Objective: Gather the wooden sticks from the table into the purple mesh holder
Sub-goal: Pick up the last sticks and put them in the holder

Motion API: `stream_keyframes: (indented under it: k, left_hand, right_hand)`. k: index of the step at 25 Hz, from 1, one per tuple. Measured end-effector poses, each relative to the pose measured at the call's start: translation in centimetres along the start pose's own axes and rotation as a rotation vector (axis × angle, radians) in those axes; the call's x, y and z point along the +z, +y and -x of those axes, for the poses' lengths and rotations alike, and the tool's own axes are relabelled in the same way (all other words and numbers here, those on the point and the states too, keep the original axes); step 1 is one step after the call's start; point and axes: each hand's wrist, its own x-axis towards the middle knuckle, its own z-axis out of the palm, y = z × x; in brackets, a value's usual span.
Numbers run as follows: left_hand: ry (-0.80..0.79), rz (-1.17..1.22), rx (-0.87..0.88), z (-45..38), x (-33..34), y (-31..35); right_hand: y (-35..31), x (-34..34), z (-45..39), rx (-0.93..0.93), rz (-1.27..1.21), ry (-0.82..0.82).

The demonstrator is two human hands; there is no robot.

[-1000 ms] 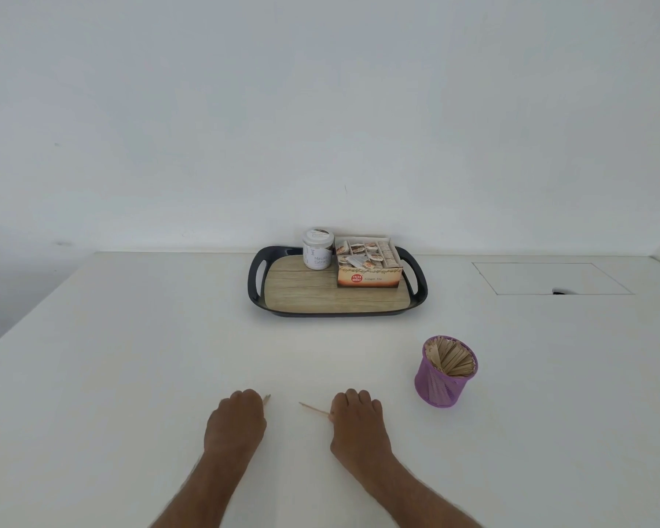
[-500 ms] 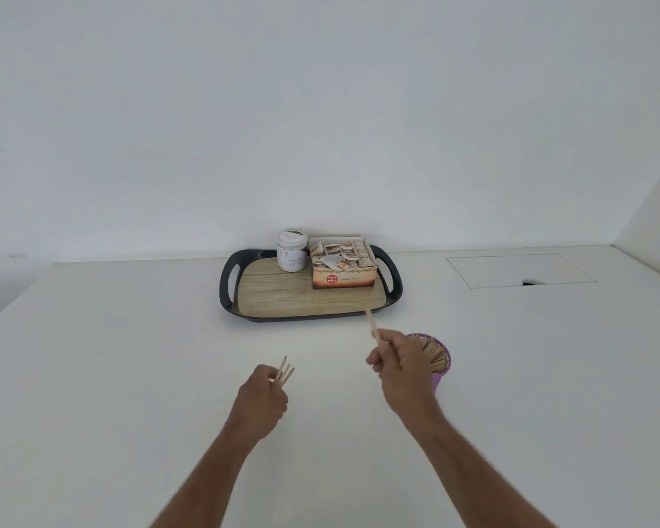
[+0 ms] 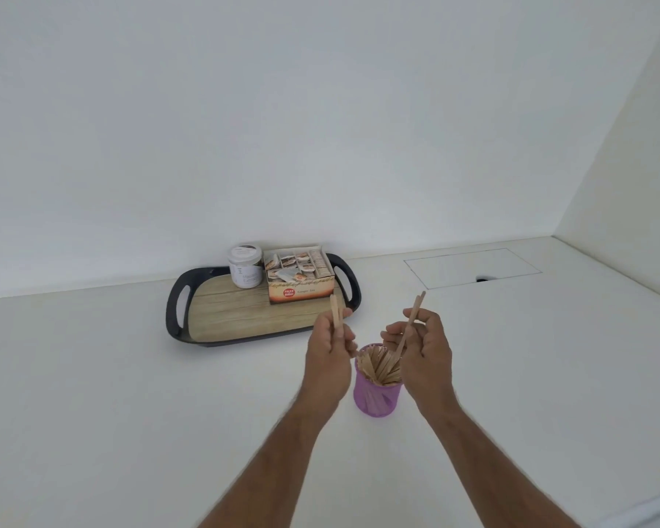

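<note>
A white bench [image 3: 92, 394] fills the lower half of the frame and meets a plain white wall along its far edge. Just below the middle of the frame stands the purple mesh holder [image 3: 376, 400], upright on the bench and already packed with wooden sticks [image 3: 378, 365] that lean inside it. Both hands are raised on either side of its rim. The left hand [image 3: 330, 356], on the holder's left, has its fingers curled round a few sticks [image 3: 336, 312] whose upper ends poke up above the knuckles. The right hand [image 3: 425, 354], on the holder's right, pinches a stick or two [image 3: 410, 327] held at a slant, the top end pointing to the upper right and the lower end down at the holder's mouth among the sticks there; whether it touches them I cannot tell.

Behind the hands, toward the centre left, a black-rimmed tray [image 3: 176, 310] with a wood-grain floor lies on the bench. At its far end stand a white lidded jar [image 3: 246, 266] and, touching or just beside it on the right, an open carton of sachets [image 3: 300, 274]. In the right part of the frame a rectangular hatch [image 3: 469, 266] is set flush in the bench top.
</note>
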Motion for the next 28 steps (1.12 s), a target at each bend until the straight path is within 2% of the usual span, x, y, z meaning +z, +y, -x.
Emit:
stream_keyframes:
  k: [5, 10, 17, 21, 25, 26, 28]
  left_hand:
    - [-0.089, -0.096, 0.024, -0.7, 2.9, -1.0]
    - [-0.147, -0.151, -0.049, -0.5, 3.1, -2.8]
    - [-0.18, 0.038, -0.066, -0.1, 2.7, -3.1]
    - [-0.251, -0.151, 0.029, -0.1, 1.5, -2.4]
    - [-0.411, -0.26, 0.026, 0.5, 0.2, -2.1]
    - [-0.406, -0.244, 0.042, 0.6, -0.1, -2.1]
    - [-0.336, -0.214, 0.066, 0.6, -1.1, -2.0]
  right_hand:
    - [1.7, -0.3, 0.1, -0.036, 0.138, -0.046]
    - [3.7, -1.0, 1.0, 0.023, 0.211, -0.067]
    - [4.0, -0.6, 1.8, -0.067, 0.26, -0.071]
    - [4.6, -0.5, 1.7, -0.176, 0.538, -0.118]
    - [5.4, -1.0, 1.3, -0.017, 0.852, -0.301]
    - [5.5, -0.9, 1.4, 0.03, 0.818, -0.319]
    - [5.5, -1.0, 1.5, 0.068, 0.596, -0.28]
